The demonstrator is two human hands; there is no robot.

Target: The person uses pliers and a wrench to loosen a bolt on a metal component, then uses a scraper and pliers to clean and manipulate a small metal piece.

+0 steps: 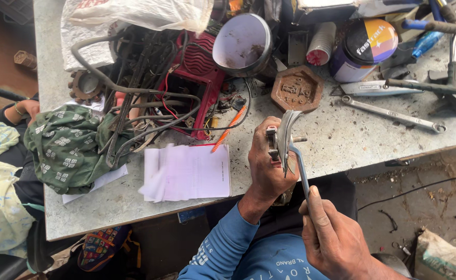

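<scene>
Left hand (268, 163) grips the head of a curved metal lever (286, 140), while right hand (331, 238) closes around its thin handle. Both hover above the cluttered surface (342, 140), near a stack of papers (186, 172).

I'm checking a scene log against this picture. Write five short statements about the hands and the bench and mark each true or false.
1. The left hand holds a curved metal lever near its top end. True.
2. The right hand lies flat on the workbench. False: it is off the bench, gripping the lever's lower end.
3. A spanner lies on the bench right of the hands. True.
4. The stack of white papers sits on top of the green patterned cloth. False: the papers lie beside the cloth, on the bench.
5. The tangle of cables hangs off the bench edge. False: it rests on the bench.
</scene>
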